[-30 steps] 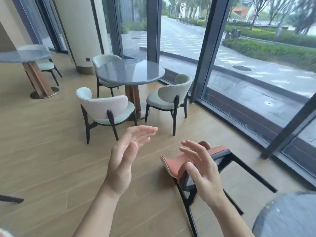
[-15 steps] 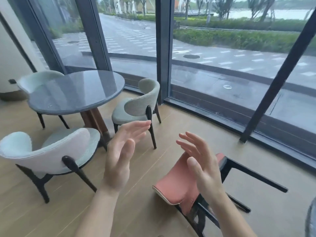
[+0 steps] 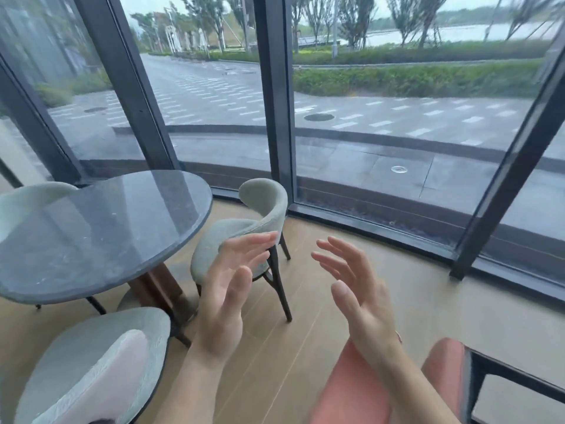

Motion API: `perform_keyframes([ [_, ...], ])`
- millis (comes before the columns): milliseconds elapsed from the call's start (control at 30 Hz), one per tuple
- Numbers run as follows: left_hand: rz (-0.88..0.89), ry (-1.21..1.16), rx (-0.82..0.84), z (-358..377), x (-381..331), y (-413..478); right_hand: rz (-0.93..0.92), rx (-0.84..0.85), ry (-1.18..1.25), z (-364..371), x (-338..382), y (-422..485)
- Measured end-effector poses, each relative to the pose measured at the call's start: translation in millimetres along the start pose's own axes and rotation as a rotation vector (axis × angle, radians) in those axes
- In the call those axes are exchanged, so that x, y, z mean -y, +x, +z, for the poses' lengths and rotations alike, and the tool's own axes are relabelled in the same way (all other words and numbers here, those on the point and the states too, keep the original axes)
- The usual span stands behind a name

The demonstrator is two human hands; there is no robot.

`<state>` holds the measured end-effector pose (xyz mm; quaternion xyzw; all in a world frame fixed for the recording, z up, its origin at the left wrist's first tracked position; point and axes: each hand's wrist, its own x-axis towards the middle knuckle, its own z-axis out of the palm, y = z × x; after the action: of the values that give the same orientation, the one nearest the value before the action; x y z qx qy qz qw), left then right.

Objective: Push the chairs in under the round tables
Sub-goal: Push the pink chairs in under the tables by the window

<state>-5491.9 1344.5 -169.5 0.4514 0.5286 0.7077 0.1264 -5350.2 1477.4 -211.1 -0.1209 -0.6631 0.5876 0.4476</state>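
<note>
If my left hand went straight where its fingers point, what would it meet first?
Probably the pale green chair by the window: the left hand points at its backrest, though depth is unclear.

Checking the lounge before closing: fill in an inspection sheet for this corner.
Surface: wooden floor.
Job's things: round table with three green chairs around it: far chair, right chair, near chair. Pink chair apart, lower right.
Clutter: nothing seen.
Hands: left hand and right hand open, raised, holding nothing.
Cables: nothing seen.
Surroundings: glass wall, wet paving outside.
</note>
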Motion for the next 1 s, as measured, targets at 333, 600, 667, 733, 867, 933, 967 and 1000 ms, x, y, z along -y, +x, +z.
perform_keyframes([
  [333, 0.0, -0.25, 0.31, -66.1, 95.0, 172.0, -0.027, -0.402, -0.208, 67.5, -48.3, 98.5],
  [600, -0.041, -0.385, 0.683, 8.5, 145.8, 225.2, -0.006, -0.792, -0.314, 46.5, -69.1, 90.2],
  [667, -0.065, -0.41, 0.754, 30.2, 157.6, 232.5, -0.02, -0.879, -0.322, 31.3, -76.8, 92.6],
  [733, -0.094, -0.407, 0.802, 56.6, 170.3, 241.0, -0.006, -0.937, -0.315, 11.5, -85.4, 100.0],
  [867, -0.126, -0.448, 0.889, 96.1, 188.4, 259.9, -0.055, -1.029, -0.32, -17.8, -99.7, 119.5],
  [933, -0.153, -0.471, 0.923, 116.2, 194.3, 270.7, -0.066, -1.059, -0.322, -29.5, -104.5, 126.3],
  [967, -0.162, -0.49, 0.944, 125.9, 198.4, 274.4, -0.071, -1.08, -0.325, -34.9, -106.0, 128.2],
  [1000, -0.17, -0.508, 0.973, 135.6, 203.4, 277.0, -0.079, -1.109, -0.329, -39.3, -107.3, 129.6],
])
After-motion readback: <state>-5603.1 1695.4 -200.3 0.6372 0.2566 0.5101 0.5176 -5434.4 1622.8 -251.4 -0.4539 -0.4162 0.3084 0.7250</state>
